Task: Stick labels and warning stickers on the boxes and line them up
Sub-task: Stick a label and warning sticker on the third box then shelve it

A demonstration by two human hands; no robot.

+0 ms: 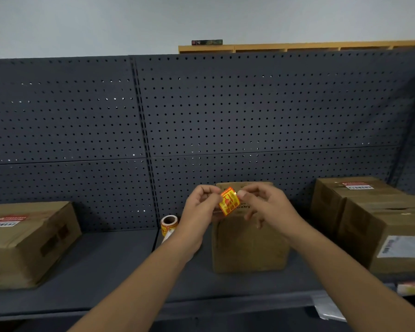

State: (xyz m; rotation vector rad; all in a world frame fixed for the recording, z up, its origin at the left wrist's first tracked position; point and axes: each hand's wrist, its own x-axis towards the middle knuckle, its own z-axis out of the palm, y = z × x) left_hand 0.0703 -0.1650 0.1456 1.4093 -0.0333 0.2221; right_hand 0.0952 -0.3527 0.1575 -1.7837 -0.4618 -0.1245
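Left hand (201, 202) and right hand (261, 202) both pinch a yellow-red warning sticker (229, 204), held above the middle box (248, 245) on the shelf (120, 267); sticker roll (169, 225) stands just left.

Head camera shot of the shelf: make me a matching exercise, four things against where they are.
Things:
1. orange and yellow warning sticker
2. roll of stickers
3. flat cardboard box with a red and white label
4. plain brown cardboard box

Places:
A. far left of the shelf
B. pinched between both hands
C. directly behind the hands
D. standing left of the left wrist

Pairs: 1-B, 2-D, 3-A, 4-C
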